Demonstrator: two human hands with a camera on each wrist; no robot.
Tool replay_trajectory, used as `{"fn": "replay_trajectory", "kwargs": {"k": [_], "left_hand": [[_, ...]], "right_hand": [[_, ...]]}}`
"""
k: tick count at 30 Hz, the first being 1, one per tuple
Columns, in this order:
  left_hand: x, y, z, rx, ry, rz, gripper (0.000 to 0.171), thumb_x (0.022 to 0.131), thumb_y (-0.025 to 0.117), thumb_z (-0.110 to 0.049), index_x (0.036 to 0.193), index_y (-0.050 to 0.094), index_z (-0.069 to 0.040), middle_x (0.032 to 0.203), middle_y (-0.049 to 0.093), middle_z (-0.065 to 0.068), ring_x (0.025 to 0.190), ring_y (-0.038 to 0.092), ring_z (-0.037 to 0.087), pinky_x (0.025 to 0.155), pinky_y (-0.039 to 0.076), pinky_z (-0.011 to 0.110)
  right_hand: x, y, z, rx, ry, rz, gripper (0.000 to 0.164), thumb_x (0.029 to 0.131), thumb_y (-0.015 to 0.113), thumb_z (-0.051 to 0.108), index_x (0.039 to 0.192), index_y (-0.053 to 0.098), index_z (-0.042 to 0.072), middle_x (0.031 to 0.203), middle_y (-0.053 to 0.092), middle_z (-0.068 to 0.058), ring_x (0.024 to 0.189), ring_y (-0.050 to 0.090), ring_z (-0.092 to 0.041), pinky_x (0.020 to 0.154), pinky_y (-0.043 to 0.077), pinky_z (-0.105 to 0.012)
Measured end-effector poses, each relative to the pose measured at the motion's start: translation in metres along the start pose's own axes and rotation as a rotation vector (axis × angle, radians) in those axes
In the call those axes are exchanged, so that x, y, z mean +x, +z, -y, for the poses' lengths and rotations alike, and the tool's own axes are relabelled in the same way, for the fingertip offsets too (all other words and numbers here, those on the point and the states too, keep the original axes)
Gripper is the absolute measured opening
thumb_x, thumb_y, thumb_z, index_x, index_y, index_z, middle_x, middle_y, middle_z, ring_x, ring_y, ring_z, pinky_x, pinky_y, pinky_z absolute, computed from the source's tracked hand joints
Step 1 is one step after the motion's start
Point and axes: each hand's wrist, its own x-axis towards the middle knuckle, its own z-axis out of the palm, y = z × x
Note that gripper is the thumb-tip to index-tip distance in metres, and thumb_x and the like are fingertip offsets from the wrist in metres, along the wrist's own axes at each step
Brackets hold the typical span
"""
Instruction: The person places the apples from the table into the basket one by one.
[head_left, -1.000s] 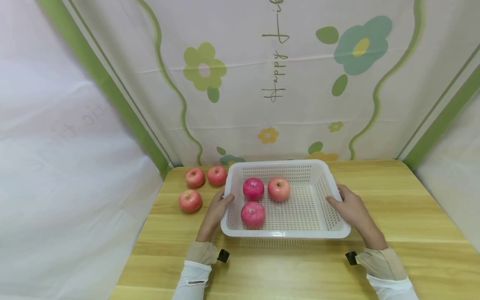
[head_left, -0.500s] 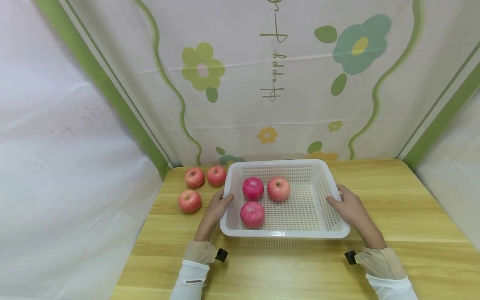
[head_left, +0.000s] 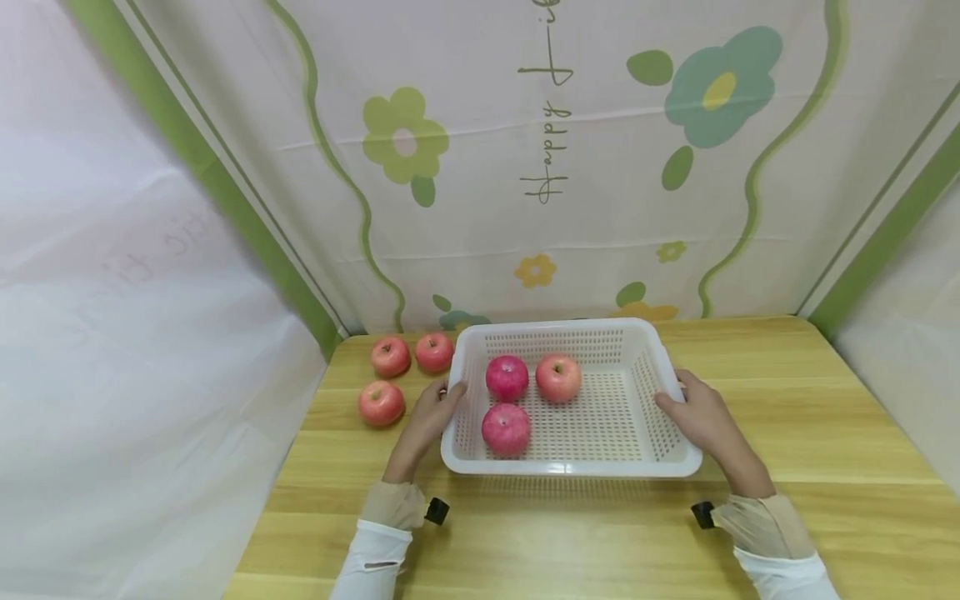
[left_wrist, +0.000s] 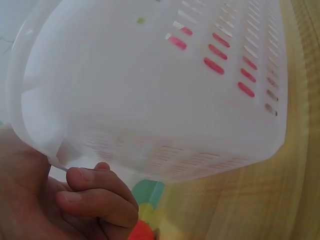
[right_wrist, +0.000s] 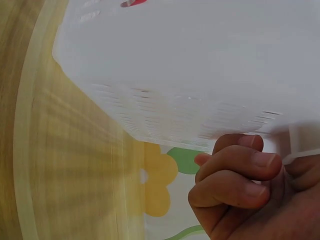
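A white plastic basket (head_left: 564, 468) with slotted walls is in the middle of the head view. Inside lie three apples: a dark red apple (head_left: 507, 378), a paler red-yellow apple (head_left: 558, 378) beside it and a pink-red apple (head_left: 506, 430) nearer the front. My left hand (head_left: 426, 421) grips the left rim, thumb on top and fingers curled beneath. On the opposite side my right hand (head_left: 703, 417) holds the right rim the same way. Both wrist views show curled fingers (left_wrist: 100, 200) under the rim lip and the basket's outer wall (right_wrist: 175, 55).
Left of the basket, a red apple (head_left: 391, 357), a second apple (head_left: 434, 353) and a third apple (head_left: 381, 403) sit on the wooden table (head_left: 570, 550). A flower-printed curtain (head_left: 480, 183) hangs behind the table's back edge, with white cloth (head_left: 150, 375) at the sides.
My left wrist and forearm have shifted slightly leftward, with the hand still at the rim. The basket, the apples and my right hand stay practically where they were.
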Motion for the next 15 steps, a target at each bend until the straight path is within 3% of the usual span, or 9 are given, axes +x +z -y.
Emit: {"fn": "replay_trajectory", "kwargs": {"k": [7,12,15], "left_hand": [[-0.002,-0.007,-0.007,0.104,0.007,-0.001,0.042,0.096,0.051,-0.047,0.106,0.059,-0.007,0.089,0.064,0.014,0.069,0.065,0.019,0.055,0.055,0.034],[-0.002,-0.015,-0.011,0.210,-0.002,-0.037,0.043,0.095,0.050,-0.053,0.094,0.058,-0.012,0.076,0.060,0.010,0.054,0.053,0.016,0.043,0.043,0.028],[-0.003,-0.021,-0.013,0.260,0.024,-0.067,0.041,0.096,0.048,-0.054,0.092,0.057,-0.014,0.076,0.058,0.007,0.056,0.050,0.017,0.046,0.040,0.027]], "right_hand": [[0.000,0.000,0.001,0.001,0.000,0.004,0.065,0.099,0.050,0.023,0.146,0.022,-0.011,0.118,0.053,-0.042,0.077,0.068,-0.029,0.053,0.057,-0.034],[0.000,-0.001,0.001,0.004,0.008,0.011,0.065,0.099,0.050,0.024,0.147,0.022,-0.010,0.119,0.053,-0.041,0.078,0.068,-0.029,0.054,0.057,-0.034],[0.000,-0.001,0.001,0.009,0.008,0.013,0.064,0.099,0.050,0.024,0.147,0.022,-0.010,0.118,0.054,-0.041,0.077,0.068,-0.029,0.053,0.057,-0.034]]}}
